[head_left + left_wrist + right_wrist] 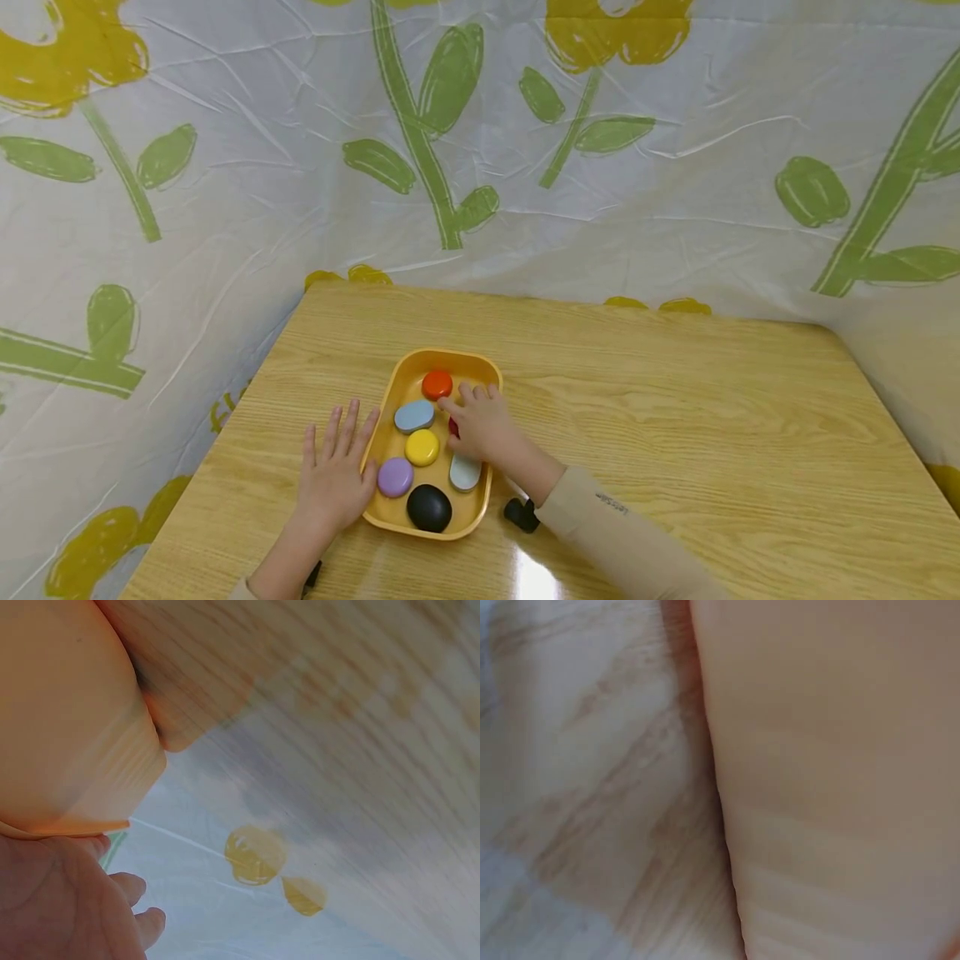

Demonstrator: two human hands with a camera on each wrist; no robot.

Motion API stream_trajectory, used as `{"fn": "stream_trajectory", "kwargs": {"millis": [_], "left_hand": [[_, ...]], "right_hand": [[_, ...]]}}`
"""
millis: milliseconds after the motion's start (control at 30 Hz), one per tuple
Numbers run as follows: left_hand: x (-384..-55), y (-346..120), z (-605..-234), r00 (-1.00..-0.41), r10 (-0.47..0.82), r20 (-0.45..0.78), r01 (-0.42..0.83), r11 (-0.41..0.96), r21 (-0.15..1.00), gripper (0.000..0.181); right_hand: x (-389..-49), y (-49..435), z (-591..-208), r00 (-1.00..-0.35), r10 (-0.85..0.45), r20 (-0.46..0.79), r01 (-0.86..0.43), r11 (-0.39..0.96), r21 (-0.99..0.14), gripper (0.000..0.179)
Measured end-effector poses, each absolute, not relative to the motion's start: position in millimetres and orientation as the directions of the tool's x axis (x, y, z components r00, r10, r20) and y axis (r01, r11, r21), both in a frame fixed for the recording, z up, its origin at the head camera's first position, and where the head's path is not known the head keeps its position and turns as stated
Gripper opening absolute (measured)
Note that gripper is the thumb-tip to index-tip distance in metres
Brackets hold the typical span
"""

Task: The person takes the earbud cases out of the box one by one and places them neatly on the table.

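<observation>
My right hand reaches over the right side of a yellow-orange tray. Its thumb and index finger pinch a dark red pebble-like piece, mostly hidden under the hand; the other fingers spread toward the right rim. Beside the tray's left wall lies my left hand, fingers straight and spread, thumb at the rim. In the tray lie smooth rounded pieces: orange-red, light blue, yellow, purple, pale grey and a larger black one.
The tray stands on a wood-grain table. A small black object shows by the right wrist. A white cloth with flower prints hangs along the table's back and left sides.
</observation>
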State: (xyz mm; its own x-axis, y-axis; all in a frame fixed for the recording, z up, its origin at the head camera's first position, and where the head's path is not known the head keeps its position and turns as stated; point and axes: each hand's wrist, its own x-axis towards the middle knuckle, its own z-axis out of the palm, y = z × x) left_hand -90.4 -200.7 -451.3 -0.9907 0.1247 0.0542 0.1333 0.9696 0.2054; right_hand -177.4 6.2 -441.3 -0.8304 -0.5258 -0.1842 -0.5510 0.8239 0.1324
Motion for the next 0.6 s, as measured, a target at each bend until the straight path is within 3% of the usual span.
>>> {"fn": "stream_trajectory", "kwargs": {"millis": [367,600], "left_hand": [[-90.4,-198.8,-451.3,-0.99,0.124,0.064,0.134,0.969,0.207,0.057],[-89.3,-197.7,-451.4,-0.992,0.118,0.054,0.127,0.97,0.208,0.056]], "right_hand": [[-176.8,-4.8,-449.5,-0.831,-0.491,-0.26,-0.547,0.806,0.227,0.055],[-174.9,-5.5,-451.5,-0.837,-0.495,-0.234,-0.539,0.821,0.191,0.054]]}}
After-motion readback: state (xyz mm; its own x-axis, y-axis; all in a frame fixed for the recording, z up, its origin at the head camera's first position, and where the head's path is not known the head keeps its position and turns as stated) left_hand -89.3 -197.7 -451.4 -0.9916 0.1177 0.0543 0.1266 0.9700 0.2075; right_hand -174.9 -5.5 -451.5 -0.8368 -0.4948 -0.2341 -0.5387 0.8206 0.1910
